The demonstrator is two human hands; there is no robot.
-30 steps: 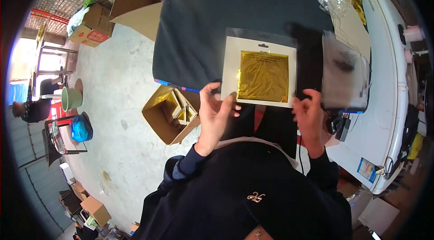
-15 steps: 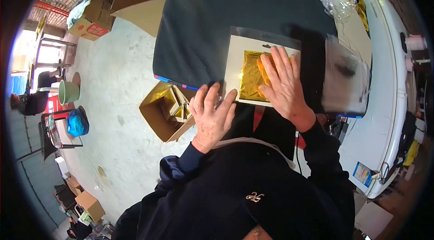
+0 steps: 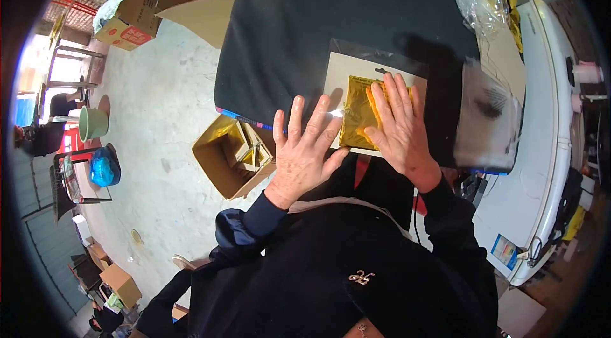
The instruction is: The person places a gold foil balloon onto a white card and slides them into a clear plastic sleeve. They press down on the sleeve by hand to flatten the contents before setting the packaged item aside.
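Note:
A gold foil packet (image 3: 358, 109) lies on a white hang card (image 3: 335, 77), with a clear plastic sleeve (image 3: 372, 49) showing past the card's top edge. My right hand (image 3: 402, 128) rests flat over the packet's right half, fingers extended, its orange reflection showing in the foil. Spread fingers on my left hand (image 3: 302, 147) reach the lower left edge of the card, with the thumb near the packet's bottom corner. Card and packet lie at the near edge of the black-covered table (image 3: 286, 39).
A stack of clear sleeves (image 3: 487, 115) lies on the table's right side. Below the left edge stands a cardboard box (image 3: 219, 166) holding gold-and-white packs. Crumpled clear plastic (image 3: 478, 4) sits at the far right corner. A white machine (image 3: 541, 147) stands to the right.
My left hand has moved up and right and its fingers have straightened and spread. My right hand stays flat on the gold packet, which appears slightly lower and to the right.

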